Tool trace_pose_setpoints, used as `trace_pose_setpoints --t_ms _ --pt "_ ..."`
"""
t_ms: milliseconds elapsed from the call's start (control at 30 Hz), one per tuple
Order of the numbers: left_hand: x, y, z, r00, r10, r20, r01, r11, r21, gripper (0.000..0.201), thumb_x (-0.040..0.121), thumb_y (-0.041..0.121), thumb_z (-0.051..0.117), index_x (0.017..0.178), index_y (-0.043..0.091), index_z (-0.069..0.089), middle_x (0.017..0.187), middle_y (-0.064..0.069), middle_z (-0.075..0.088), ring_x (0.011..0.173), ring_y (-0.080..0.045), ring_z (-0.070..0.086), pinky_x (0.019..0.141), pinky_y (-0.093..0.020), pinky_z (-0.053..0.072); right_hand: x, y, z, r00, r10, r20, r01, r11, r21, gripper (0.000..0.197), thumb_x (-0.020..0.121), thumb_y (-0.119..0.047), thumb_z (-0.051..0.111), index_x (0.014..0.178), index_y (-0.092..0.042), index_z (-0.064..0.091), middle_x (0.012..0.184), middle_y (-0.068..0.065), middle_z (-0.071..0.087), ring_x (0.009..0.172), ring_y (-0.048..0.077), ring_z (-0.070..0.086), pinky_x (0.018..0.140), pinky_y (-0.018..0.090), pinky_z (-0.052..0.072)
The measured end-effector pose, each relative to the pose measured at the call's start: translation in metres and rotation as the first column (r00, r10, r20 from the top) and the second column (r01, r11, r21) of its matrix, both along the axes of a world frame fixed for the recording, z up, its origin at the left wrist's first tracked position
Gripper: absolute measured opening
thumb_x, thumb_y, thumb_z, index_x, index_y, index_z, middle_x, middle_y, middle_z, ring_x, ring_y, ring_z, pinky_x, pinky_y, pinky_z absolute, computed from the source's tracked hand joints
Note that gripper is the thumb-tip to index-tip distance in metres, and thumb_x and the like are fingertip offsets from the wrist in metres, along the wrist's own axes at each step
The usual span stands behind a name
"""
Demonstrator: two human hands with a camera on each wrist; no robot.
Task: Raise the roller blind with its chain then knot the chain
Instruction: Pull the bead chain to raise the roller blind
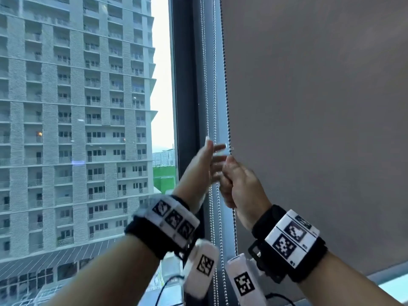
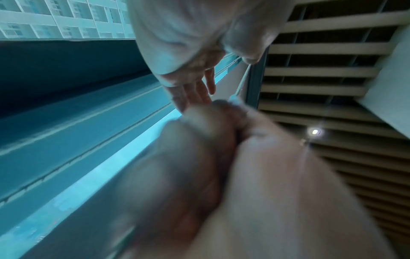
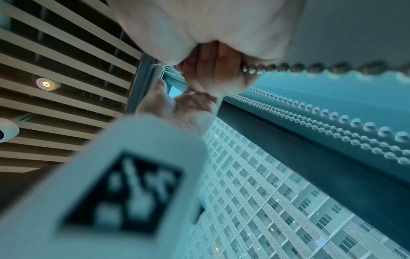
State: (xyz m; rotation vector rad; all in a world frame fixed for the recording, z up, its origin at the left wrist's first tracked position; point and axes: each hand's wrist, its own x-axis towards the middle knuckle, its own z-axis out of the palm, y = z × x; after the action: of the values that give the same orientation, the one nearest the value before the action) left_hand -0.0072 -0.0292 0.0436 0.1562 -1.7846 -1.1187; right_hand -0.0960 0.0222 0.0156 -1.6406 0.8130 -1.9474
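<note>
The grey roller blind covers the right window pane; its lower edge shows at the bottom right. Along its left edge hangs a dark bead chain. My right hand is a fist round this chain, which runs out below the wrist. In the right wrist view the fingers curl round the bead chain. My left hand is just left of it, blurred, fingers straight, beside two pale chains. I cannot tell whether it touches them. The left wrist view shows straight fingers.
A dark window frame post stands left of the chains. Through the left glass a tall apartment block fills the view. A slatted ceiling with a spotlight is overhead. Cables hang from both wrist cameras at the bottom.
</note>
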Motion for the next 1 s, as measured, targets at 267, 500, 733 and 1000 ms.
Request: trace_pose_setpoints --t_ms 267,500,733,1000 --pt "-0.011 0.035 0.082 0.986 -0.129 -0.105 0.143 0.980 0.135 0.038 0.098 0.045 0.033 0.094 0.013 0.053 0.063 -0.001 0.049 0.047 -0.011 0.049 0.052 -0.024 0.047 0.004 0.007 -0.001 0.997 -0.066 -0.037 0.065 0.998 -0.021 0.042 0.100 -0.028 0.031 0.059 -0.019 0.030 0.045 -0.005 0.027 0.040 0.010 0.019 0.041 0.024 0.014" --pt "-0.022 0.028 0.049 0.977 -0.162 -0.139 0.187 0.963 0.193 0.041 0.099 0.037 0.030 0.060 0.023 0.029 0.046 0.010 0.018 0.036 -0.005 0.011 0.033 -0.016 0.007 0.002 0.005 -0.024 0.994 -0.054 -0.097 0.053 0.998 -0.015 0.045 0.100 -0.025 0.033 0.056 -0.017 0.031 0.043 -0.005 0.031 0.040 0.008 0.024 0.042 0.020 0.022" --pt "-0.027 0.016 -0.001 0.982 -0.148 -0.120 0.171 0.961 0.216 0.044 0.098 0.036 0.030 0.056 0.024 0.027 0.047 0.008 0.017 0.039 -0.007 0.009 0.037 -0.016 0.007 -0.011 0.003 -0.063 0.986 0.034 -0.160 -0.007 0.986 0.169 0.043 0.099 -0.033 0.033 0.064 -0.010 0.044 0.048 0.000 0.040 0.040 0.012 0.034 0.045 0.028 0.029" --pt "-0.022 0.003 -0.048 0.977 -0.112 -0.180 0.155 0.957 0.246 0.042 0.099 0.030 0.033 0.058 0.021 0.029 0.046 0.008 0.020 0.037 -0.005 0.013 0.038 -0.014 0.008 -0.029 -0.012 -0.061 0.993 0.059 -0.100 -0.043 0.988 0.148 0.034 0.077 -0.023 0.045 0.102 -0.006 0.059 0.086 0.002 0.064 0.081 0.014 0.059 0.075 0.032 0.048"
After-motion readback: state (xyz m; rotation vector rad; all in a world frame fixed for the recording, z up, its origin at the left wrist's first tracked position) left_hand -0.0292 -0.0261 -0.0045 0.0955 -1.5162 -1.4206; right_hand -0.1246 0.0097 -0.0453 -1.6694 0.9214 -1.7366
